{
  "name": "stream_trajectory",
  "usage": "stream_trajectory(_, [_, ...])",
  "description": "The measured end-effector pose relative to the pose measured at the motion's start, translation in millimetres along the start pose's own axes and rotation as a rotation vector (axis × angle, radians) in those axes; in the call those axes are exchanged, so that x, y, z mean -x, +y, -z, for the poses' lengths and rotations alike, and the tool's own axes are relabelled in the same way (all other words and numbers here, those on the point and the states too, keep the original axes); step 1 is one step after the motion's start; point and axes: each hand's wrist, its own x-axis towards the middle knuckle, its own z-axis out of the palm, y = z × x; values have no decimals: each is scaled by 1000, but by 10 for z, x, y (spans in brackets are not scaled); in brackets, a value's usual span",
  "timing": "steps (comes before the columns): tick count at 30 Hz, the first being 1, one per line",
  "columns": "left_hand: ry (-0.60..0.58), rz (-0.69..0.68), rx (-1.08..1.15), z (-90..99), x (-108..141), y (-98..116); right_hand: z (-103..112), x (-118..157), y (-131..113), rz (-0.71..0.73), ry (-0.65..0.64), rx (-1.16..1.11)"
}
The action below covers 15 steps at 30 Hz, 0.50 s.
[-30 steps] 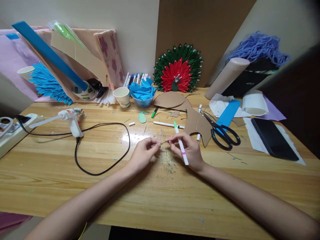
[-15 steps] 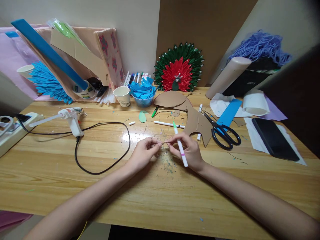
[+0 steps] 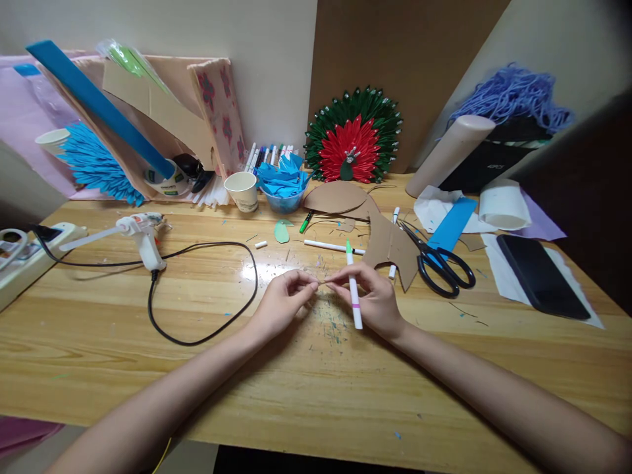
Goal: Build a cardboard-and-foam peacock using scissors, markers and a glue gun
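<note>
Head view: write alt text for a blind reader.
A person's left hand and right hand pinch a thin strip above a wooden table; the right also holds a white marker. Behind stands a peacock craft, with scissors right, glue gun left.

Glue gun (image 3: pixel 145 243): table's left | scissors (image 3: pixel 439 263): right half | phone (image 3: pixel 542 275): near right edge, on paper (image 3: pixel 504 276)

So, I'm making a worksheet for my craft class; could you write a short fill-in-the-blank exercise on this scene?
The right hand holds a white marker whose far end is ____. The scissors have ____ handles. The fan-shaped ornament has dark green outer petals around bright ____ inner ones.

Missing words, in order: green; black; red.
</note>
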Motion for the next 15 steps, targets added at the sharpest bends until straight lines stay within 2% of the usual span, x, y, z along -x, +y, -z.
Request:
stream_trajectory(6, [12,-66,-41,7,19,28,34,14,24,75,-1,-8])
stream_trajectory(11, [-90,42,13,22,27,62,65,15,-2,188,-21,-4])
stream_trajectory(15, [-70,40,24,29,32,96,55,17,-9,181,-23,-1])
